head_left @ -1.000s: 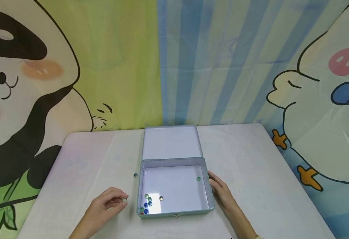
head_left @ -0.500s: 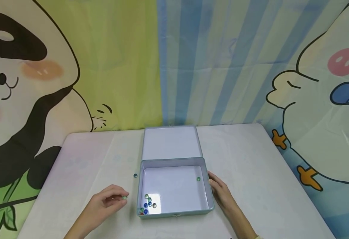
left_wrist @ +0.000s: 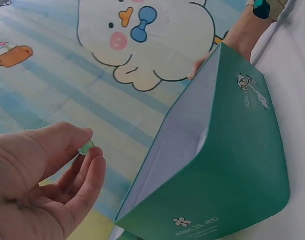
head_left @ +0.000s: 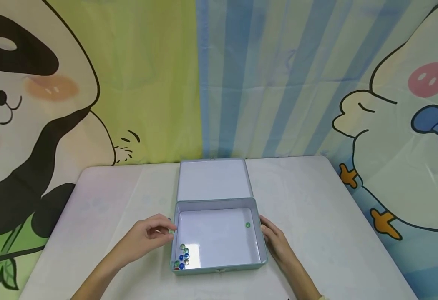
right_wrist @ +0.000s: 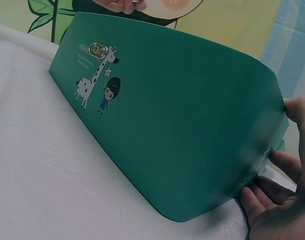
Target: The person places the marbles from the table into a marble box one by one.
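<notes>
My left hand (head_left: 147, 237) pinches a green marble (left_wrist: 86, 147) between thumb and fingertips, right at the left rim of an open tin box (head_left: 219, 271). The tin is teal outside and pale inside, its lid (head_left: 215, 180) folded back on the table. At the tin's right side, my right hand (head_left: 279, 241) touches the outer wall with its fingertips, as the right wrist view shows up close. Several blue, green and clear marbles (head_left: 181, 257) cluster in the tin's front left corner. One green marble (head_left: 247, 225) lies alone near the right inner wall.
A dark blue marble (head_left: 169, 219) lies outside the tin, mostly hidden behind my left hand. White cloth covers the table (head_left: 309, 196). Behind it hangs a printed backdrop (head_left: 159, 83) with cartoon animals. A small latch (right_wrist: 98, 50) sits on the tin's front.
My left hand has moved right and away from me, bringing the green marble to the tin's left rim. Inside, a clear marble has rolled left into the cluster. The right hand stays put.
</notes>
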`<state>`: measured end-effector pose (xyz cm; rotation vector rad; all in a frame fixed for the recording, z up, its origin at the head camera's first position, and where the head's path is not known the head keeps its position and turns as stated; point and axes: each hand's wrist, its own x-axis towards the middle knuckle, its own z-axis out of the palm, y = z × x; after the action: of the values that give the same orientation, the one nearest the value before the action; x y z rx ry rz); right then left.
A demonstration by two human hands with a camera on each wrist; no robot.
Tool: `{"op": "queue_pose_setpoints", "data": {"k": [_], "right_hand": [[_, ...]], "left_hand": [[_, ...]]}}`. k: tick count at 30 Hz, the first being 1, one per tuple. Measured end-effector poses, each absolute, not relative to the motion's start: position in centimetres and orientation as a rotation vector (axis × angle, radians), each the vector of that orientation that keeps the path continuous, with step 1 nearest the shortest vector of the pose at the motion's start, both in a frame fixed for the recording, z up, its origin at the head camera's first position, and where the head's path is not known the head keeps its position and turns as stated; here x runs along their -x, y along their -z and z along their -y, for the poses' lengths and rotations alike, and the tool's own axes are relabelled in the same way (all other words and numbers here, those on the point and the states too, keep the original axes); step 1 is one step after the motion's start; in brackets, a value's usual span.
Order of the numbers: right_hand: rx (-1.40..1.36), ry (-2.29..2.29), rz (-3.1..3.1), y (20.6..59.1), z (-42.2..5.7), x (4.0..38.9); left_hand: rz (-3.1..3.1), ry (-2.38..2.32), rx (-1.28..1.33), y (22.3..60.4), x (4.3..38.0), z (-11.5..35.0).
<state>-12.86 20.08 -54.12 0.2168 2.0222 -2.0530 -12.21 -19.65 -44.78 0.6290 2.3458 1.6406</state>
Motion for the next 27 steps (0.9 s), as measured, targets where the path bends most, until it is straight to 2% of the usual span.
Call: {"op": "queue_pose_setpoints", "data": {"k": [9,17,21,27], "right_hand": [[-0.176,2.032,-2.042,54.3,-20.3,12.7],[-0.175,2.034,-2.045,54.3,-20.2,12.7],[-0.188,2.044,-2.049,54.4,-20.2,12.7],[-0.184,2.029,-2.065,54.4,-20.3,12.8]], "left_hand": [[-2.328,-1.481,-0.685,44.0,17.0,17.2],[-2.267,-1.356,-0.878,43.8,20.7,12.5],[-2.235,-1.312,-0.944,44.2,21.7,9.5],[-2.161,-1.245,-0.911,46.2,21.7,6.0]]}}
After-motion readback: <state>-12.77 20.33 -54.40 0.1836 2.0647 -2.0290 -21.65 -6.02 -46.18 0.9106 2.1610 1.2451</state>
